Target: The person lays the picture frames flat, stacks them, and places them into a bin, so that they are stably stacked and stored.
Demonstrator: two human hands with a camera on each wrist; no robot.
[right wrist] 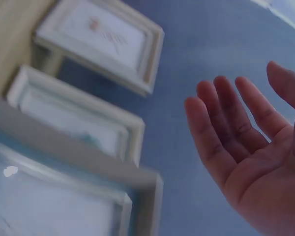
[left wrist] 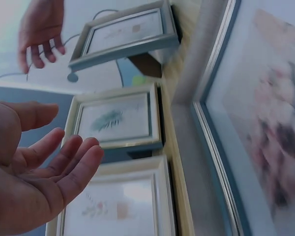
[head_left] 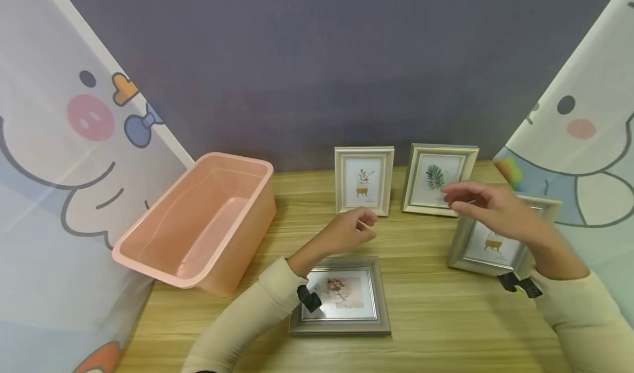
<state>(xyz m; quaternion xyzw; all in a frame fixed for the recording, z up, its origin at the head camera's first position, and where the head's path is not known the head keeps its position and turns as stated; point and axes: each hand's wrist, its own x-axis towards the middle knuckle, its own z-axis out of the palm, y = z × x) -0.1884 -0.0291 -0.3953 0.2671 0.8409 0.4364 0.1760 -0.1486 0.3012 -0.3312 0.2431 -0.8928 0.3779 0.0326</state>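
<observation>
1. Hovering above the bench (head_left: pixel 436 318), the left hand (head_left: pixel 350 231) has its fingers relaxed and slightly bent, gripping nothing; its wrist view shows the palm apart from the frames.
2. The right hand (head_left: pixel 495 210) is likewise raised and gripping nothing, its fingers extended and gently curved. In the head view it covers part of the grey standing frame (head_left: pixel 487 246), but both wrist views show space between it and the frames.
3. Nearest the person, the blossom frame (head_left: pixel 346 293) lies face up on the bench, with a pink flower picture behind its glazing. The left forearm crosses over its upper left corner in the head view.
4. Three other frames stand upright on the bench, leaning back a little. The cream frame (head_left: pixel 364 180) shows a potted plant and is just beyond the left hand; the leaf frame (head_left: pixel 438 180), with a green sprig, is to its right; the grey standing frame, angled inward, is farthest right and closer to the person.
5. On the left of the bench sits a pink bin (head_left: pixel 247 241), well apart from the standing frames.
6. Behind everything rises a dark grey backdrop (head_left: pixel 337 59), with cartoon-printed panels (head_left: pixel 594 142) at both sides.
</observation>
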